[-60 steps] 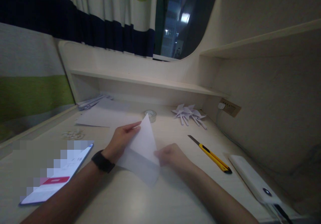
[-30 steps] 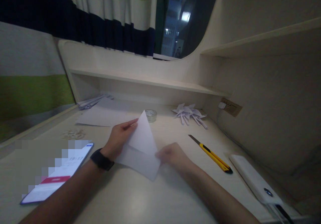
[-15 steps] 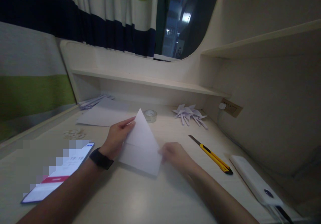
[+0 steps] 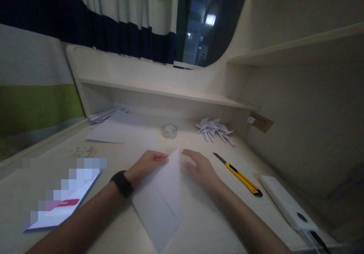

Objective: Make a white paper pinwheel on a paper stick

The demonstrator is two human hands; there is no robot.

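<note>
Paper: a white sheet of paper (image 4: 160,199), folded on a slant, lying on the pale desk (image 4: 199,223) right in front of the person; its upper point rises between the two hands, its lower corner points toward the near edge.
Left hand: left hand (image 4: 146,165), a black wristband (image 4: 122,184) on the wrist, rests on the sheet's upper left edge; fingers together and curled, tips touching the paper near its point. Whether they pinch the edge or only press it cannot be told.
Right hand: right hand (image 4: 200,168) lies palm down just right of the sheet's point, fingers loosely spread and flat, closed on nothing; fingertips close to the paper's edge, contact unclear.
Right of the hands: a yellow utility knife (image 4: 239,174), blade out, and beyond it a white power bank (image 4: 287,204) with a cable.
Far side of desk: a roll of clear tape (image 4: 170,131), a cluster of folded paper shapes (image 4: 214,129), loose flat sheets (image 4: 119,130).
Left of the hands: a phone (image 4: 61,204), screen lit, partly blurred.
</note>
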